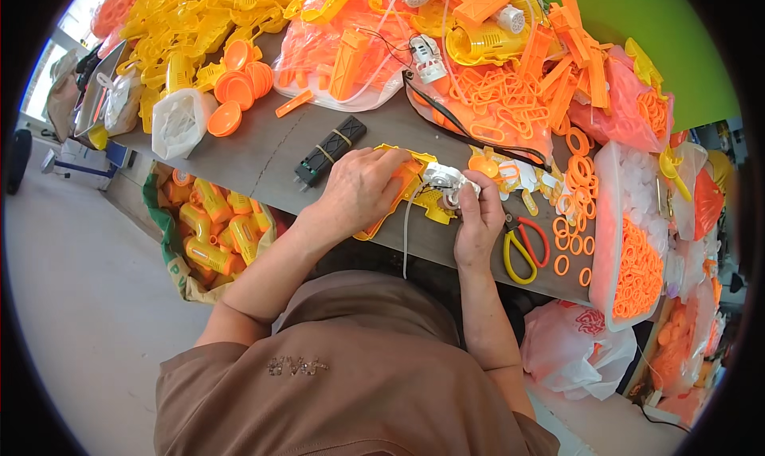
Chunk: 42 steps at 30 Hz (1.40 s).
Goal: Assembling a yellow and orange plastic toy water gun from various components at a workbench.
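My left hand [360,189] is closed around the left end of a yellow plastic shell half [437,211], with an orange part [404,181] under its fingers. My right hand [480,221] pinches a white plastic gear unit [441,176], which sits at the shell's right side. Dark thin wires run between the unit and the shell. A thin white tube [407,233] hangs down from the shell past the table edge. Close to my right hand lie pliers [519,255] with one red and one yellow handle. Left of my left hand rests a black rectangular block [331,151] with bands around it.
Yellow shells [215,18] and orange parts [498,97] pile along the back of the grey table [255,149]. Orange rings [562,237] lie at right beside a tub [610,273] of small orange pieces. A white container [182,125] stands left; a sack [183,269] of yellow-orange bodies sits below.
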Each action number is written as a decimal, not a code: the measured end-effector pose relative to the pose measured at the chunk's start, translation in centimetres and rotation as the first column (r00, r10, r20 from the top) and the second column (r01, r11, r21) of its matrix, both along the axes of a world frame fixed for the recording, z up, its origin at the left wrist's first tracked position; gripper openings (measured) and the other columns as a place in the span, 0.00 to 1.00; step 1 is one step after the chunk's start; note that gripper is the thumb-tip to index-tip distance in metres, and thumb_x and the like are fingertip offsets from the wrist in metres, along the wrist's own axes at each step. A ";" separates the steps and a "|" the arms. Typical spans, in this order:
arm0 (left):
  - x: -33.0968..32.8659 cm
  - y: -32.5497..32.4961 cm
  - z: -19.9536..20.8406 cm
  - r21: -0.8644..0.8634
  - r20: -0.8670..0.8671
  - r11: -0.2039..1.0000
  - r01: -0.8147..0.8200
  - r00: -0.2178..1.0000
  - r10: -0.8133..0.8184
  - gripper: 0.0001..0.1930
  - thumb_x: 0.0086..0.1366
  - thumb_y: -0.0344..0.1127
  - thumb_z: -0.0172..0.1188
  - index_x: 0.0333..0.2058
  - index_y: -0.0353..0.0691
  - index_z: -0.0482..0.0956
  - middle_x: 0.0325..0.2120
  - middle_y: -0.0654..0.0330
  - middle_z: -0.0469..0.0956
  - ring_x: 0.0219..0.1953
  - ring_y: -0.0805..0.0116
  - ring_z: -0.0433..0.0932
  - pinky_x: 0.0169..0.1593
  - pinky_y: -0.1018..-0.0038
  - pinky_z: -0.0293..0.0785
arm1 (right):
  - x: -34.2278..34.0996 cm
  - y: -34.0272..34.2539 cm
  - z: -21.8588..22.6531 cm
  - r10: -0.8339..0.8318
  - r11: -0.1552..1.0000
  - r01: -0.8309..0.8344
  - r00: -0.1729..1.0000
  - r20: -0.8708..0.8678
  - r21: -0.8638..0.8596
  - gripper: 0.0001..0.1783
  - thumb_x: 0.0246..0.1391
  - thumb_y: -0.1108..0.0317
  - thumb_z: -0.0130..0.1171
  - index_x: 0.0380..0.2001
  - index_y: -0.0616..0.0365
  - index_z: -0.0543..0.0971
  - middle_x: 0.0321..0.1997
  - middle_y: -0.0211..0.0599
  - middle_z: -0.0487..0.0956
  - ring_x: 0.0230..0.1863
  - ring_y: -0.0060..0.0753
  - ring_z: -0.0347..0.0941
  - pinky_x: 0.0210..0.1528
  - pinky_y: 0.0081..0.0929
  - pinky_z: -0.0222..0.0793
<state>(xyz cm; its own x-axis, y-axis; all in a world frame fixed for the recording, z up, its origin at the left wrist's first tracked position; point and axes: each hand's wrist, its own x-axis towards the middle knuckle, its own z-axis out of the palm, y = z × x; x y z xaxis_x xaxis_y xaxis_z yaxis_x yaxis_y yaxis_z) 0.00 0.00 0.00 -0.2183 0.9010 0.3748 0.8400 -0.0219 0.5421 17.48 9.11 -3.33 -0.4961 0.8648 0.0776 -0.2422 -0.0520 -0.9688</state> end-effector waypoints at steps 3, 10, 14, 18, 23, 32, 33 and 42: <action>0.0 -0.1 0.2 -0.002 0.031 1.000 0.016 0.999 -0.016 0.15 0.53 0.27 0.59 0.42 0.37 0.75 0.30 0.51 0.78 0.31 0.49 0.76 0.38 0.62 0.73 | -0.2 -0.3 0.4 -0.022 1.000 0.022 1.000 -0.009 0.009 0.14 0.61 0.68 0.55 0.47 0.62 0.71 0.35 0.30 0.73 0.35 0.16 0.70 0.39 0.16 0.71; 0.2 -0.4 -0.4 0.010 -0.033 0.999 0.041 0.999 -0.041 0.15 0.53 0.26 0.59 0.42 0.36 0.74 0.29 0.52 0.77 0.32 0.53 0.75 0.38 0.63 0.71 | 0.2 -0.4 0.5 -0.031 0.998 0.030 0.999 0.022 0.051 0.13 0.61 0.68 0.54 0.46 0.63 0.72 0.37 0.30 0.74 0.35 0.16 0.70 0.39 0.16 0.68; 1.2 -0.6 -0.7 0.074 -0.193 0.997 -0.023 0.980 0.037 0.17 0.54 0.26 0.60 0.44 0.37 0.74 0.28 0.57 0.74 0.29 0.59 0.71 0.37 0.67 0.65 | 0.2 -0.1 0.3 -0.026 0.999 0.026 1.000 0.009 0.026 0.13 0.60 0.67 0.54 0.45 0.63 0.73 0.37 0.30 0.76 0.36 0.16 0.70 0.39 0.15 0.66; 1.5 -0.8 -1.9 0.151 -0.173 0.987 -0.063 0.981 0.089 0.17 0.54 0.27 0.60 0.44 0.39 0.74 0.27 0.59 0.69 0.30 0.61 0.68 0.37 0.67 0.61 | -0.1 0.8 1.3 0.026 0.998 -0.025 1.000 0.011 -0.050 0.10 0.59 0.69 0.55 0.42 0.63 0.73 0.35 0.32 0.77 0.33 0.19 0.73 0.37 0.17 0.70; 2.5 0.3 -2.0 0.207 -0.039 0.962 -0.175 0.982 0.187 0.17 0.53 0.27 0.60 0.44 0.41 0.74 0.33 0.55 0.69 0.36 0.57 0.67 0.39 0.64 0.61 | -0.6 3.6 2.4 0.177 0.953 -0.182 0.983 -0.041 -0.240 0.07 0.58 0.69 0.54 0.37 0.62 0.72 0.33 0.35 0.78 0.29 0.23 0.75 0.32 0.25 0.77; 1.2 0.9 -0.8 0.278 0.071 0.949 -0.148 0.988 0.134 0.15 0.53 0.31 0.63 0.41 0.44 0.77 0.39 0.57 0.73 0.41 0.57 0.71 0.45 0.65 0.62 | -1.4 5.5 3.4 0.353 0.914 -0.336 0.935 0.039 -0.226 0.14 0.59 0.67 0.53 0.43 0.66 0.74 0.35 0.38 0.79 0.33 0.27 0.77 0.33 0.26 0.76; 1.3 1.2 -0.4 0.325 0.124 0.939 -0.109 0.990 0.072 0.15 0.52 0.32 0.65 0.40 0.44 0.78 0.39 0.58 0.74 0.41 0.58 0.71 0.46 0.65 0.63 | -1.5 5.6 3.4 0.346 0.917 -0.327 0.937 0.049 -0.230 0.14 0.59 0.67 0.53 0.43 0.66 0.74 0.35 0.38 0.79 0.33 0.27 0.77 0.33 0.26 0.76; 0.3 2.1 -1.1 0.302 0.189 0.953 -0.031 0.982 -0.028 0.10 0.46 0.30 0.69 0.28 0.41 0.76 0.27 0.63 0.75 0.34 0.61 0.73 0.41 0.67 0.64 | -2.3 5.0 3.9 0.426 0.902 -0.411 0.897 0.116 -0.135 0.12 0.56 0.69 0.56 0.42 0.63 0.72 0.39 0.35 0.77 0.36 0.22 0.74 0.36 0.23 0.74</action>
<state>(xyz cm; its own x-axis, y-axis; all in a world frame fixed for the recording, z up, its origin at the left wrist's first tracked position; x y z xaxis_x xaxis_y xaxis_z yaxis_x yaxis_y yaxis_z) 0.27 2.15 -1.07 -0.3125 0.7517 0.5807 0.7230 -0.2082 0.6587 15.15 14.12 0.53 -0.8131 0.5738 -0.0978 -0.0388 -0.2211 -0.9745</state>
